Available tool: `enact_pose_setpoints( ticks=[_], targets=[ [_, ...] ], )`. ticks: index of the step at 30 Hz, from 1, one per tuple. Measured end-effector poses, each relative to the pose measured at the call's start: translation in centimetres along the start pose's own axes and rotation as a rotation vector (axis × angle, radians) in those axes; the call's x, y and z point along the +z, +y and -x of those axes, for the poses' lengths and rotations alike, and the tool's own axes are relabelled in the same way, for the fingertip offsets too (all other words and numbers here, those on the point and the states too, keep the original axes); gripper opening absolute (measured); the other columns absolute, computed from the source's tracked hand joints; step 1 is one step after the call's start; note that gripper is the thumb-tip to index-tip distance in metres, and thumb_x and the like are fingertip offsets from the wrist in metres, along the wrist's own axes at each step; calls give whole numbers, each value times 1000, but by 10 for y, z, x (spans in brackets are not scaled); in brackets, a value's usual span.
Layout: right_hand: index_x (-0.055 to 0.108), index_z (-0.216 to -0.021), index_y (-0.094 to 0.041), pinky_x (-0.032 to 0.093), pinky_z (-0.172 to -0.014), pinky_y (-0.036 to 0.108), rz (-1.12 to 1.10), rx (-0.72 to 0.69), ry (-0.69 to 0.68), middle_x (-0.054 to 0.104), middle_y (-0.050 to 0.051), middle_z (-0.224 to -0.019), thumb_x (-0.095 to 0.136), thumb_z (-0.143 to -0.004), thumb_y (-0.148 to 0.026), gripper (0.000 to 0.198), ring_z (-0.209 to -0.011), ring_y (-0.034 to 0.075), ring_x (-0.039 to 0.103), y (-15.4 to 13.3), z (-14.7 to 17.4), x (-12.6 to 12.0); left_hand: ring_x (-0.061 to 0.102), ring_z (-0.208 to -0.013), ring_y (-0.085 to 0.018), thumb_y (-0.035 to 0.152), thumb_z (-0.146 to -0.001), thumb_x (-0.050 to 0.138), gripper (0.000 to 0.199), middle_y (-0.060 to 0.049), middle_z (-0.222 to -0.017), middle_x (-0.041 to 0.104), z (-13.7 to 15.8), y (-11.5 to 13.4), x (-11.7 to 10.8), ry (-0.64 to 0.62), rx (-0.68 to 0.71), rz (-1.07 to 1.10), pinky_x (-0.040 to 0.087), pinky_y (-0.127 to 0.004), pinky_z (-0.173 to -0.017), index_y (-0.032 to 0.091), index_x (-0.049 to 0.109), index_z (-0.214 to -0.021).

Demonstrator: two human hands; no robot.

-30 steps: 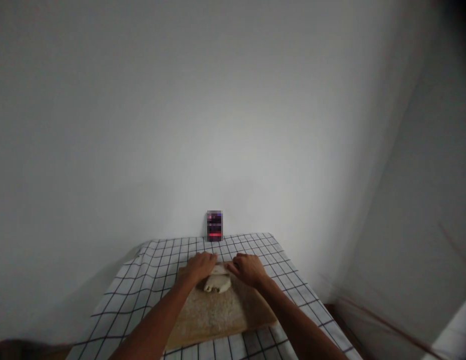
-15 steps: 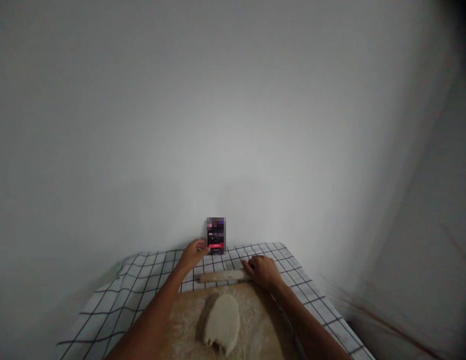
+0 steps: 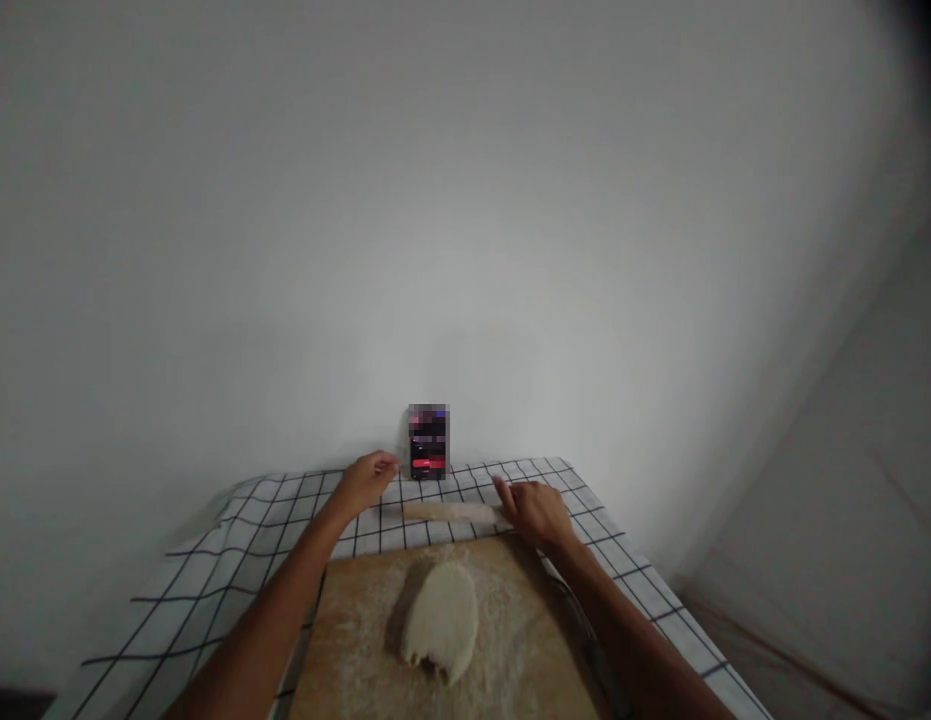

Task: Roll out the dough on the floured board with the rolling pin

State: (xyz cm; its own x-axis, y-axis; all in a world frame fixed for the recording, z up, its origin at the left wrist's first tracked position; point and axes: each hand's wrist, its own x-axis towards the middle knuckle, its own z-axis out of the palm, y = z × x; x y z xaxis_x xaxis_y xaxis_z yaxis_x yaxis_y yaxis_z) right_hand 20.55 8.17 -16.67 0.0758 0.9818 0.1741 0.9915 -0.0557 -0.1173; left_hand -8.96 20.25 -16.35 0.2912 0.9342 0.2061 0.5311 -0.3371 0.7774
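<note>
My left hand (image 3: 370, 480) is just left of the upright phone (image 3: 429, 445), apart from it. Its thumb and fingers are drawn together, with nothing visible in them. A pale wooden rolling pin (image 3: 450, 512) lies crosswise behind the board; its left end is free, below and right of my left hand. My right hand (image 3: 538, 512) is curled over the pin's right end, thumb sticking out to the left, and hides that end. A flattened oval of dough (image 3: 442, 615), ragged along its near edge, lies on the floured wooden board (image 3: 352, 620).
A white cloth with dark checks (image 3: 240, 560) covers the table beneath the board. The phone leans against the pale wall (image 3: 465, 250) at the table's back edge. A dark, thin object (image 3: 596, 665) shows partly beside the board, under my right forearm.
My left hand has drawn back leftward from the phone's edge, its fingers coming closer together. My right hand remains at the pin's right end. The view has tilted slightly downward.
</note>
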Motion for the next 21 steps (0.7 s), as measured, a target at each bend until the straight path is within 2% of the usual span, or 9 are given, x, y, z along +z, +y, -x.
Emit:
enact_pose_setpoints(
  ticks=[3,6,8,11,15,18,21],
  targets=[
    [81,-84,-18,48,-77,33,21,-42,32,81,15,-91,21,-115,-50,74,-85,25,77,-18,20,-23,72,-106,-25,51,-99,46,44,-8,-109,83,49,33,-8,15,71,-136,54,-37,-99,18,75,-107],
    [80,-83,-18,48,-75,32,10,-154,70,81,14,-88,24,-115,-46,70,-81,24,76,-40,57,-33,74,-114,-25,52,-104,37,46,-3,-122,82,110,58,6,-7,104,-292,55,-39,-101,28,75,-116],
    [79,-82,-19,48,-74,32,-19,-210,77,79,13,-84,26,-115,-43,66,-78,23,76,-51,83,-32,72,-122,-26,48,-106,34,47,-3,-131,80,146,61,23,-53,139,-413,53,-44,-110,31,74,-124],
    [78,-82,-21,49,-73,31,-53,-205,35,78,11,-83,27,-114,-39,63,-78,22,75,-59,112,-26,68,-130,-28,40,-106,33,47,-5,-138,77,178,55,41,6,225,-560,49,-52,-118,33,71,-132],
    [78,-87,-21,51,-74,32,-94,-141,-39,78,12,-88,23,-114,-39,63,-80,23,75,-58,126,-20,58,-145,-34,42,-106,38,48,-8,-150,69,179,48,46,102,240,-699,41,-64,-124,30,67,-141],
    [77,-87,-21,53,-73,32,-90,-144,-69,79,14,-86,22,-113,-44,65,-79,23,74,-54,124,-18,53,-149,-34,42,-107,39,49,-8,-155,65,165,47,45,45,218,-739,42,-64,-123,28,64,-145],
    [77,-85,-19,53,-73,32,-54,-147,-121,79,16,-85,20,-113,-47,69,-79,24,74,-50,114,-16,57,-145,-32,39,-107,41,46,-11,-154,65,148,44,45,-43,200,-775,48,-58,-118,26,63,-146]
  ],
)
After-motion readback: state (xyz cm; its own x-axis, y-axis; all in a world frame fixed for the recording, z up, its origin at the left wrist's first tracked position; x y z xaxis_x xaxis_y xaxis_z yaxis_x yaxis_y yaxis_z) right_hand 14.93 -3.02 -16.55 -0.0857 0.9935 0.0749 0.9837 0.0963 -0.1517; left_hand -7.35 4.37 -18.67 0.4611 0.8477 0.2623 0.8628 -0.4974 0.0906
